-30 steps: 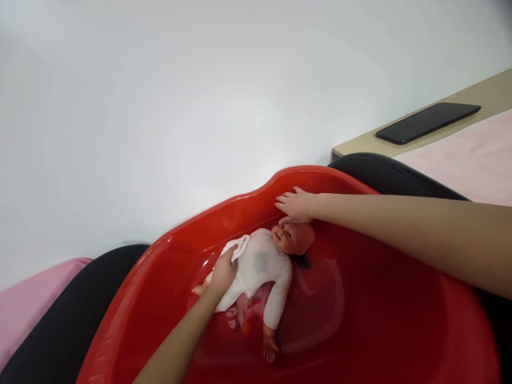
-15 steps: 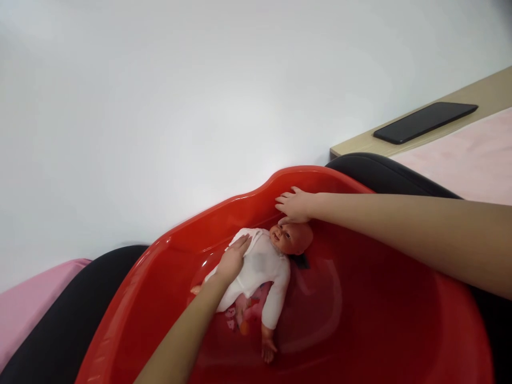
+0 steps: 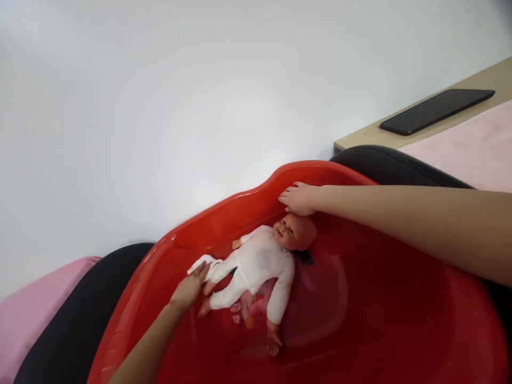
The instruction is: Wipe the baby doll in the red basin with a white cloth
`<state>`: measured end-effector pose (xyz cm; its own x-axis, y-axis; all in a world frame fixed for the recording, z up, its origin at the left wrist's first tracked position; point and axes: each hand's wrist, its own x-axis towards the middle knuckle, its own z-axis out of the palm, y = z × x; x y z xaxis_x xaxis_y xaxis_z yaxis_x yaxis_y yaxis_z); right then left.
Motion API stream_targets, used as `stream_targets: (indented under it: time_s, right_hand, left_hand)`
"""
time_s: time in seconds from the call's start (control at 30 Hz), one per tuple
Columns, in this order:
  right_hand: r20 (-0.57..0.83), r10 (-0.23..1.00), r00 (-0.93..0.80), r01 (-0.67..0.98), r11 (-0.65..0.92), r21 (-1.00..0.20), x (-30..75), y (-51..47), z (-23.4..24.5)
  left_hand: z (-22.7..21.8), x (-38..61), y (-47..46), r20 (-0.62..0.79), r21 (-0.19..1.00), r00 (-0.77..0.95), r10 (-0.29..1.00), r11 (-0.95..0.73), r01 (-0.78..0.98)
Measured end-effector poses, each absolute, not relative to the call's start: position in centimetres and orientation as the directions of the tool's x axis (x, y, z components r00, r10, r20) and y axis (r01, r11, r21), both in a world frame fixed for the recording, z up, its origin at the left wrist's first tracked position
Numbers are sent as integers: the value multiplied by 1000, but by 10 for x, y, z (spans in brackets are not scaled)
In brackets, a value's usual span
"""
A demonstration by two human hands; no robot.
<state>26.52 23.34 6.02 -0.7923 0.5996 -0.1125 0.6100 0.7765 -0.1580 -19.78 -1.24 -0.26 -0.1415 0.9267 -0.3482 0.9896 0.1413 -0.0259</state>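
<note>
A baby doll [image 3: 260, 261] in a white outfit lies face up in a red plastic tub [image 3: 216, 210], its head toward the right and its feet toward the left. By the doll's feet my left hand [image 3: 190, 288] has its fingers closed on a small white cloth [image 3: 210, 260]. My right hand [image 3: 299, 199] is just above the doll's bald head, its fingers stretched out toward the tub's back wall. Whether its palm touches the head is hard to see. Under the doll, a colourful printed picture [image 3: 256, 309] shows on the tub floor.
The tub stands against a white wall [image 3: 160, 106], with black seat-like padding [image 3: 396, 162] at either side. At the right, a black phone [image 3: 438, 111] lies on a wooden ledge [image 3: 360, 141] beside pale pink fabric [image 3: 456, 144]. Darker pink fabric [image 3: 48, 298] is at the left.
My left hand has slid from the doll's chest down past its feet, with the white cloth. My right hand has stayed by the head. The view has shifted slightly.
</note>
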Motion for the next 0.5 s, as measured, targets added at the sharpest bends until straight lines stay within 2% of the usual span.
stream_targets:
  time_s: [0.13,0.27,0.33,0.4,0.5]
  right_hand:
    - [-81,566,-820,568,790,-232,259,228,53]
    - [-113,469,-876,482,845,-233,252,219,48]
    - [-134,456,-880,475,850,-228,250,214,49]
    - [-160,446,-881,472,856,-210,250,210,51]
    - [-191,419,-887,454,865,-212,250,204,55]
  left_hand:
    - [-6,-164,3,-134,110,-169,976,185,977]
    - [-15,-96,27,30,326,-50,998,38,945]
    - [-18,-70,33,-4,320,146,989,-137,937]
    - [-17,-59,31,-93,259,295,951,-263,930]
    - [-12,-76,17,-196,145,265,944,-239,960]
